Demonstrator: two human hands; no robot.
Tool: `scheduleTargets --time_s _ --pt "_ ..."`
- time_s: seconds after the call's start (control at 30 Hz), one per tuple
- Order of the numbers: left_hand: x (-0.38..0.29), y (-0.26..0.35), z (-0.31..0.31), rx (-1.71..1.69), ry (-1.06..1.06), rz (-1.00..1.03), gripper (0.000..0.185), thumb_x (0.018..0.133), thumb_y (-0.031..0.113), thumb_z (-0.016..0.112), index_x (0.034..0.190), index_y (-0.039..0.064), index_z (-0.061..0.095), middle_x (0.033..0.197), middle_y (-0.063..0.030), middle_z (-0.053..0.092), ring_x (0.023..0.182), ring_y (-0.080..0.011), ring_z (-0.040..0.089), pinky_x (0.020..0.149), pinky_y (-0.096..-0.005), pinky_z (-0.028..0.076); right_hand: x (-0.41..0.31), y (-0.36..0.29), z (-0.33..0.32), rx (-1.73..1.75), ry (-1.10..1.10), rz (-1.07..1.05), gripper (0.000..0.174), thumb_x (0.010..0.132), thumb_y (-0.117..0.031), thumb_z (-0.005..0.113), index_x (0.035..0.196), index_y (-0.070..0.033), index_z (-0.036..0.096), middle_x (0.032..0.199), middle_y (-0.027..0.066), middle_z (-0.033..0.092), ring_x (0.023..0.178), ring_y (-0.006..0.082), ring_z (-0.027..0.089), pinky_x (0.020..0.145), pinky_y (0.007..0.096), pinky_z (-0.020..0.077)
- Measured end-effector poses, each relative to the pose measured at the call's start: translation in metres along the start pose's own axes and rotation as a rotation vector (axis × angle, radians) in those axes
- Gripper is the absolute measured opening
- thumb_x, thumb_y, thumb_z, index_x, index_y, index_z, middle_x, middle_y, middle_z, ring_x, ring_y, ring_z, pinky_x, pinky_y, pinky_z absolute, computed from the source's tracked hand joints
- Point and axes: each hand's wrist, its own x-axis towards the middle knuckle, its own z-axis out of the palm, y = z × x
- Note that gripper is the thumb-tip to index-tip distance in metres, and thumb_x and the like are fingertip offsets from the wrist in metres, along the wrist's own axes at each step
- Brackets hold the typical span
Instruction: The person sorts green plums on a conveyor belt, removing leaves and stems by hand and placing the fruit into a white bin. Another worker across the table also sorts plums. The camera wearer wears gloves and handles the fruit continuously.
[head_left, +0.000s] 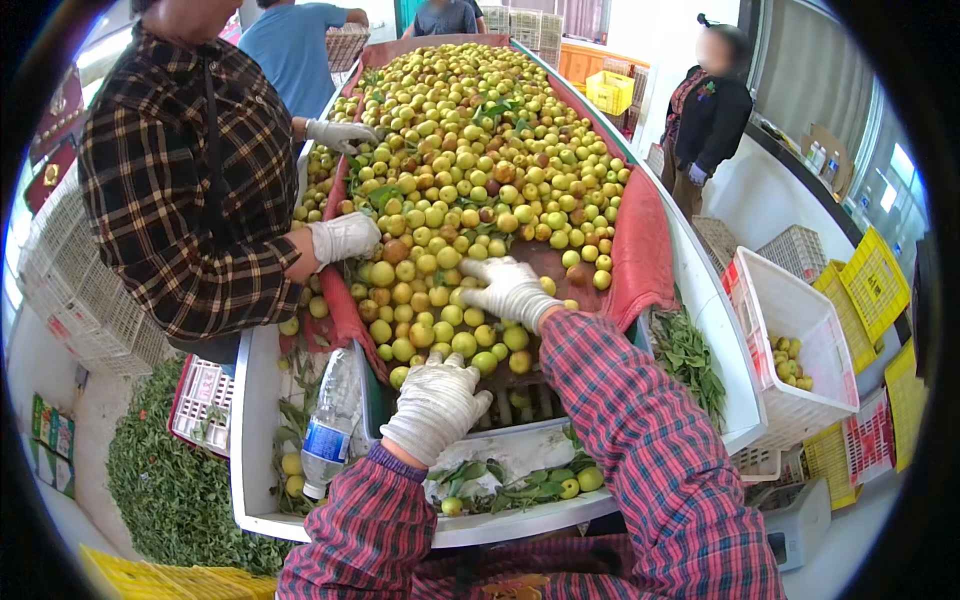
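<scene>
A large heap of small green and reddish-brown round fruits (465, 150), which look like jujubes, covers a long sorting table with a white rim (720, 322). My left hand (439, 405), in a white knit glove, rests palm down at the near edge of the heap, its fingertips by the nearest fruits. Farther forward and to the right, my right hand (510, 289), gloved alike, reaches over the fruits with its fingers spread; what lies under its fingertips is partly hidden. Red cloth (645, 247) lines the table's sides. Below my hands is a dark slatted opening (525, 401).
At the left, a co-worker in a plaid shirt (187, 172) has two gloved hands on the fruits. A plastic bottle (328, 420) lies left of my left hand. Leaves and stray fruits line the near trough. A white crate (817, 360) with some fruits stands right. Other people stand farther back.
</scene>
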Motion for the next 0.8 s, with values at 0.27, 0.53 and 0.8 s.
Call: scheduleTargets --time_s 0.27,0.53,0.8 --pt "0.006 -0.007 0.001 -0.137 0.059 -0.009 0.035 0.092 0.039 0.052 0.093 0.009 0.072 0.084 -0.0154 0.07 0.084 -0.0341 0.067 0.076 -0.0461 0.052 -0.041 -0.003 0.011 0.191 -0.216 -0.34 0.057 0.084 -0.05 0.061 0.133 -0.021 0.059 0.132 0.0131 0.059 0.122 0.033 0.054 0.104 0.0403 0.0432" --pt "0.0 -0.002 -0.004 -0.117 0.071 0.001 0.036 0.09 0.04 0.051 0.088 0.011 0.072 0.08 -0.014 0.07 0.079 -0.0347 0.068 0.071 -0.0465 0.053 0.015 -0.065 -0.014 0.182 0.337 -0.364 0.033 0.089 -0.029 0.053 0.117 -0.015 0.065 0.107 0.0127 0.068 0.101 0.0331 0.064 0.088 0.0442 0.0501" --pt "0.001 -0.011 0.015 -0.08 0.068 0.083 0.034 0.089 0.039 0.054 0.093 0.011 0.072 0.087 -0.0142 0.072 0.082 -0.0346 0.069 0.072 -0.045 0.054 0.08 -0.115 -0.001 0.052 0.019 -0.278 0.042 0.09 -0.042 0.053 0.121 -0.017 0.065 0.123 0.0118 0.062 0.115 0.0338 0.056 0.099 0.0441 0.0446"
